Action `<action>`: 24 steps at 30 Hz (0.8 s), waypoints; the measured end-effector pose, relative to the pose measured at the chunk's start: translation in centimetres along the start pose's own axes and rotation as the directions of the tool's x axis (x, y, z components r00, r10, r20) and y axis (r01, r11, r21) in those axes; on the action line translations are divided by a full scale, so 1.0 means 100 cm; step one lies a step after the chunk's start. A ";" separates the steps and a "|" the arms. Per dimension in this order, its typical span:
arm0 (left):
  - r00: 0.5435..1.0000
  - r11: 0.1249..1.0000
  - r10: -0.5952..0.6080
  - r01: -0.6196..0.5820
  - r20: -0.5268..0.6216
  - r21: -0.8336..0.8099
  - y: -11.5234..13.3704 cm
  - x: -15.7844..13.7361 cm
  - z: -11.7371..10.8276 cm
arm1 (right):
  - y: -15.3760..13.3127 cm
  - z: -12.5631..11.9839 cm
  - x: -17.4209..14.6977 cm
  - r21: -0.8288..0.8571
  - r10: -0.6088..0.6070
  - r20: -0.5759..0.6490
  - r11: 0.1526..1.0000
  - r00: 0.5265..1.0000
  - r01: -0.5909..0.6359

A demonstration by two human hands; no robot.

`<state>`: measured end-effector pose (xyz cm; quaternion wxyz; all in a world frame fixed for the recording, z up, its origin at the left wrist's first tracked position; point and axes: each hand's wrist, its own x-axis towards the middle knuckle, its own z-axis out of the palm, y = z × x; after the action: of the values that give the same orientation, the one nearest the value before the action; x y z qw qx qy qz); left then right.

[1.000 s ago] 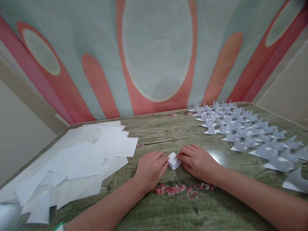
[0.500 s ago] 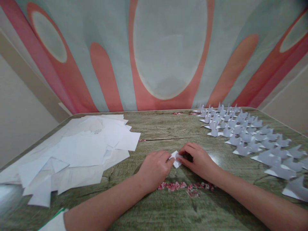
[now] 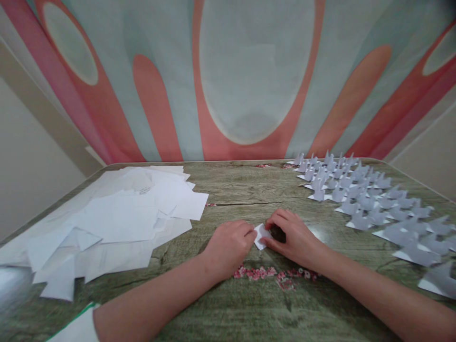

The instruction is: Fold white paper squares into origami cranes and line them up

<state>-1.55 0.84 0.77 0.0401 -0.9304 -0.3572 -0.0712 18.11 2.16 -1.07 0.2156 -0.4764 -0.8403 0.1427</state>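
Observation:
A small folded piece of white paper (image 3: 261,235) lies on the wood-patterned table, between my two hands. My left hand (image 3: 231,247) is closed at the paper's left edge, with thumb and forefinger pinching it. From the other side, my right hand (image 3: 290,236) grips the paper's right edge between curled fingers and thumb. Parts of the paper's edges are hidden under my fingertips.
Loose white sheets (image 3: 121,213) lie in an overlapping heap on the left of the table (image 3: 235,190). Several folded paper birds (image 3: 359,221) stand in rows along the right. A patterned backdrop (image 3: 256,152) hangs behind the far edge.
My fingers have shifted slightly on the folded paper, and more of its face shows between them. The view has tilted a little.

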 end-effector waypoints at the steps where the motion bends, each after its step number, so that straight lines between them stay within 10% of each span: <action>1: 1.000 1.000 0.012 -0.012 0.010 0.003 0.000 0.000 0.000 | -0.001 -0.001 0.000 -0.002 0.001 0.004 1.000 1.000 -0.001; 24: 0.989 0.984 0.145 -0.147 -0.027 -0.102 -0.001 0.005 -0.003 | -0.009 0.001 -0.005 0.052 -0.008 0.029 0.999 1.000 0.006</action>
<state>-1.33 1.21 1.19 0.0004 -0.9542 -0.2837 -0.0955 17.63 1.26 -0.83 0.2163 -0.4656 -0.8410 0.1707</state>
